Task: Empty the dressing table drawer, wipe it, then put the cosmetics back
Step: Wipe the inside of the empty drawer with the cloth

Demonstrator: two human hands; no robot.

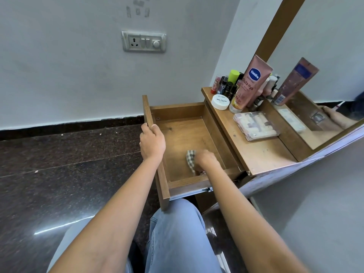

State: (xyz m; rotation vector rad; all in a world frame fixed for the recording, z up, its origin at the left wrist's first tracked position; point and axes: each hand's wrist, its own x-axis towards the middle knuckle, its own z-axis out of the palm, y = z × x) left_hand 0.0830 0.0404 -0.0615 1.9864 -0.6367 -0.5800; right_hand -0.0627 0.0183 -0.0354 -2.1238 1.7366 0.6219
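Drawer (pixel 183 134) pulled out; checked cloth (pixel 190 156) on its floor. Our R hand (pixel 206 159) presses cloth, fingers curled round it, blurry. L hand (pixel 152 141) grips drawer's front panel. Cosmetics (pixel 250 83) crowd tabletop (pixel 262 154).

The drawer (pixel 185 134) is brown wood with visible grain and a matt finish, its bottom lightly stained. The cloth (pixel 190 156) is soft, checked woven fabric. The desk (pixel 262 154) top is smoother wood with a faint sheen and small worn spots. The tube (pixel 254 81) is glossy pink plastic, the tub (pixel 220 101) white plastic, the case (pixel 256 125) clear plastic. The floor (pixel 59 164) is dark speckled stone, polished and reflective; the wall (pixel 69 75) is matt paint.
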